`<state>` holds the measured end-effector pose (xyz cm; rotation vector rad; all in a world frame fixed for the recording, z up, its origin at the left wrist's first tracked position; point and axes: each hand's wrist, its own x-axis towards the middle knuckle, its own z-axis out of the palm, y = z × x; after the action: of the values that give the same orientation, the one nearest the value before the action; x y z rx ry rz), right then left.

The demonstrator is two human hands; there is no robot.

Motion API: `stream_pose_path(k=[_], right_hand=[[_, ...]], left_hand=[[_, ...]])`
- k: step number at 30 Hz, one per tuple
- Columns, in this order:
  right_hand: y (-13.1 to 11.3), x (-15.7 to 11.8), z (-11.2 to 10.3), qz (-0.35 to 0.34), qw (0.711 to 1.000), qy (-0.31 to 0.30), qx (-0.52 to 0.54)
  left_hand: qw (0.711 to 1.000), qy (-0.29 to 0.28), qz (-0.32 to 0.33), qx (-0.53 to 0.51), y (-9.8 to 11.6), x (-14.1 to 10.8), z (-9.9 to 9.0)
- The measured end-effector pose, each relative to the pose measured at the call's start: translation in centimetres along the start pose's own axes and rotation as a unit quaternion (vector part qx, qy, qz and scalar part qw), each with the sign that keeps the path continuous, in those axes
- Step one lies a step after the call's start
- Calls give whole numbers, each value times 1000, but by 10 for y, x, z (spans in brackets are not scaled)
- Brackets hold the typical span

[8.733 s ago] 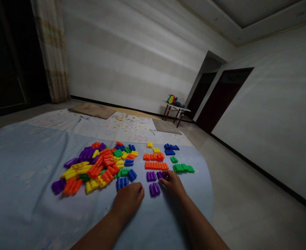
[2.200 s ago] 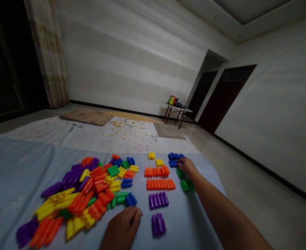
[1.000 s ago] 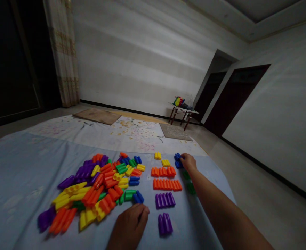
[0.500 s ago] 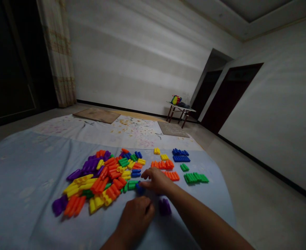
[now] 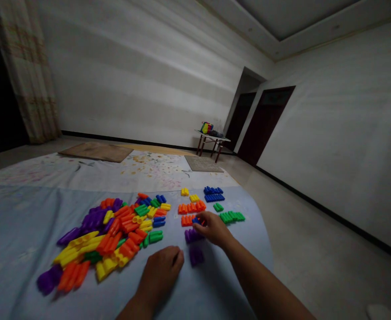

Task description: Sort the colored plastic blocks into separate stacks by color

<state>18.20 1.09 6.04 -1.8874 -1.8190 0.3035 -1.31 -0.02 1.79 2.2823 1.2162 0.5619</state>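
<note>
My right hand [image 5: 212, 227] is closed in a pinch on a small blue plastic block [image 5: 196, 220], held over the front orange row. Beneath and beside that hand lie purple blocks [image 5: 193, 235], with more purple blocks [image 5: 196, 256] nearer to me. My left hand [image 5: 164, 266] rests on the cloth in a loose fist, thumb against the fingers, and nothing shows in it. To its left spreads a mixed pile of rounded tube-shaped blocks in orange [image 5: 115, 226], yellow, purple, green and blue. Green blocks [image 5: 156, 236] lie just beyond the left hand.
Grouped by colour on the right are orange blocks [image 5: 192, 207], yellow blocks [image 5: 194, 198], blue blocks [image 5: 214, 198] and green blocks [image 5: 233, 217]. A pale blue cloth [image 5: 122, 298] covers the surface. Flat boards [image 5: 97, 152] lie behind; a small table [image 5: 212, 136] stands by the wall.
My right hand has moved from the pile's edge to the right, carrying the blue block to the orange row. The left hand stays on the cloth. The view has turned rightward.
</note>
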Motion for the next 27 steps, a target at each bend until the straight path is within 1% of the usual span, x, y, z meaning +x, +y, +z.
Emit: stream_pose_path(k=[3, 6, 8, 10, 13, 17, 19, 22, 24, 27], right_hand=[[33, -21, -14, 40, 999, 1, -33], [60, -36, -13, 68, 995, -19, -72], [73, -43, -9, 75, 994, -28, -80], [80, -47, -6, 83, 994, -28, -70], [85, -53, -5, 92, 994, -20, -52], [85, -56, -9, 63, 996, -33, -45], [86, -49, -17, 51, 998, -17, -24], [96, -24, -35, 51, 997, 51, 6], [110, 1, -49, 74, 993, 94, 1], [139, 38, -62, 155, 979, 126, -31]], left_hand=[[1000, -2, -3, 8, 1, 0, -2], [1000, 1, -8, 11, 1, 1, -3], [1000, -3, -13, 9, 1, 1, -3], [1000, -12, -18, 5, 2, 1, -4], [1000, -12, -26, -1, 3, 2, -6], [999, -11, -35, -9, 2, 4, -5], [999, -16, -39, -13, -1, 5, -3], [999, -24, -44, -17, -4, 7, -2], [998, -33, -47, -21, -6, 7, -1], [997, -46, -56, -24, -7, 8, -1]])
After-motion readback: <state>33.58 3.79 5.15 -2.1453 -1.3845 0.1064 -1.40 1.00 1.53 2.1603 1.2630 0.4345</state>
